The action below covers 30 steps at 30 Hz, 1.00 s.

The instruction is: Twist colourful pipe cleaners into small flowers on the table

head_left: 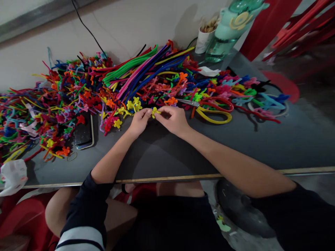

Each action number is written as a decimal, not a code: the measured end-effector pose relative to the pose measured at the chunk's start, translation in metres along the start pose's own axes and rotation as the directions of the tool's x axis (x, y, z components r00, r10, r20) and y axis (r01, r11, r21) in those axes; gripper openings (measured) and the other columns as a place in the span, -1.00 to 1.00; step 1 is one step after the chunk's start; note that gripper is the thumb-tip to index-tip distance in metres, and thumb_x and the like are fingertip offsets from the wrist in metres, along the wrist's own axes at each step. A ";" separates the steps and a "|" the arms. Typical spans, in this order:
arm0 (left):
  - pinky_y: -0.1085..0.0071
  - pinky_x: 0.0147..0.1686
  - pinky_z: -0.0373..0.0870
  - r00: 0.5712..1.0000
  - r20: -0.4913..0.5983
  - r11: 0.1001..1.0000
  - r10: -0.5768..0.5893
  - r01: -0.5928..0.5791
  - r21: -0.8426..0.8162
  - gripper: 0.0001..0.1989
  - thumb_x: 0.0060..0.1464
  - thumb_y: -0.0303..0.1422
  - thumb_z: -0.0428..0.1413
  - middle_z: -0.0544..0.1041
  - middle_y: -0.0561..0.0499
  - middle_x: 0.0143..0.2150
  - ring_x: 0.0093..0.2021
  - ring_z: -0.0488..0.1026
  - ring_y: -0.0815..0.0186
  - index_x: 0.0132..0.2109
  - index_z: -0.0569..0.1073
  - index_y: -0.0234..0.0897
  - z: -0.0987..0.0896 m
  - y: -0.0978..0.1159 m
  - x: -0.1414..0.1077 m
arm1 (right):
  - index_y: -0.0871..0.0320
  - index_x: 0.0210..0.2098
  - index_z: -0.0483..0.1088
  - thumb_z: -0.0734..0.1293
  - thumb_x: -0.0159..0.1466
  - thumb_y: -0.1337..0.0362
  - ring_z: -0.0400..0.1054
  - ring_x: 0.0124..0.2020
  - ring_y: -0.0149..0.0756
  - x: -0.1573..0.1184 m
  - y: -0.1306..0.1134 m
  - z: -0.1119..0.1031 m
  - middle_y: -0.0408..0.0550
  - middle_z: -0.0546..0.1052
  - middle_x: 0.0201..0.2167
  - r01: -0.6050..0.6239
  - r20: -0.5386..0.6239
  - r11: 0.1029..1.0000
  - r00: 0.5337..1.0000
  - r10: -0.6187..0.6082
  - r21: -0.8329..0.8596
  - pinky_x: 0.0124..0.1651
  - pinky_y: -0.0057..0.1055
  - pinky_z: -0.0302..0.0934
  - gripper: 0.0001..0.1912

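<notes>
Between my two hands is a small yellow pipe-cleaner flower, pinched over the dark table. My left hand has thumb and forefinger closed on its left side. On its right side, my right hand grips it with the fingertips. Several yellow flowers lie just behind my left hand, and another yellow flower rests to its left. Scissors with red and yellow handles lie right of my right hand, the blades pointing left.
A large heap of coloured pipe-cleaner pieces spreads along the wall, topped by long straight stems. A phone lies at left. A green bottle and white cup stand behind. The table's front edge is near my body.
</notes>
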<state>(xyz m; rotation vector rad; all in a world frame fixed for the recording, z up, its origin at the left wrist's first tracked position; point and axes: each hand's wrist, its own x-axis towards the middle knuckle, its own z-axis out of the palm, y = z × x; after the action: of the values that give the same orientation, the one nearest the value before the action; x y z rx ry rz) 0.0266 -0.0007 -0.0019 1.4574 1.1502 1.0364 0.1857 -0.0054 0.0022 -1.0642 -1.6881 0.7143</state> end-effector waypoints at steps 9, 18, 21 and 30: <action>0.47 -0.40 0.23 0.987 -0.098 0.988 0.129 -0.120 0.095 -0.76 0.15 -0.22 0.12 0.39 0.09 -0.50 -0.47 0.28 0.44 -0.37 0.47 -0.29 -0.004 0.001 0.001 | 0.17 -0.38 0.48 0.44 0.10 0.07 0.38 -0.59 -0.39 0.005 0.010 0.003 -0.11 0.53 -0.54 -0.172 0.009 0.943 0.984 0.177 0.284 -0.49 -0.38 0.32 -0.72; 0.43 -0.32 0.28 0.978 -0.103 0.970 0.181 -0.160 0.183 -0.77 0.10 -0.20 0.15 0.51 0.03 -0.39 -0.39 0.35 0.40 -0.35 0.51 -0.29 -0.008 0.005 0.000 | 0.16 -0.46 0.45 0.46 0.08 0.11 0.37 -0.61 -0.40 0.004 0.005 0.001 -0.13 0.49 -0.58 -0.178 0.001 0.939 0.983 0.186 0.294 -0.50 -0.37 0.32 -0.76; 0.45 -0.35 0.27 0.982 -0.109 0.982 0.151 -0.136 0.134 -0.75 0.10 -0.18 0.16 0.48 0.04 -0.41 -0.41 0.33 0.42 -0.37 0.49 -0.29 -0.007 0.006 -0.001 | 0.17 -0.35 0.50 0.45 0.09 0.13 0.36 -0.60 -0.43 0.004 0.003 0.001 -0.11 0.53 -0.50 -0.174 0.008 0.927 0.983 0.182 0.334 -0.52 -0.40 0.33 -0.76; 0.50 -0.62 0.00 0.993 -0.066 0.989 -0.093 0.085 -0.121 -0.69 0.13 -0.10 0.15 0.22 0.14 -0.56 -0.61 0.06 0.52 -0.34 0.46 -0.28 0.000 0.011 -0.004 | 0.16 -0.31 0.52 0.43 0.11 0.09 0.32 -0.58 -0.47 0.003 0.003 0.003 -0.11 0.55 -0.44 -0.122 0.068 0.902 0.992 0.103 0.414 -0.55 -0.45 0.31 -0.72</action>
<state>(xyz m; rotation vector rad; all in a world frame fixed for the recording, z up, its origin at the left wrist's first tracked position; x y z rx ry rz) 0.0279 -0.0051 0.0085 1.2746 1.1742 1.0831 0.1838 -0.0014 0.0001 -0.8466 -1.4277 1.1259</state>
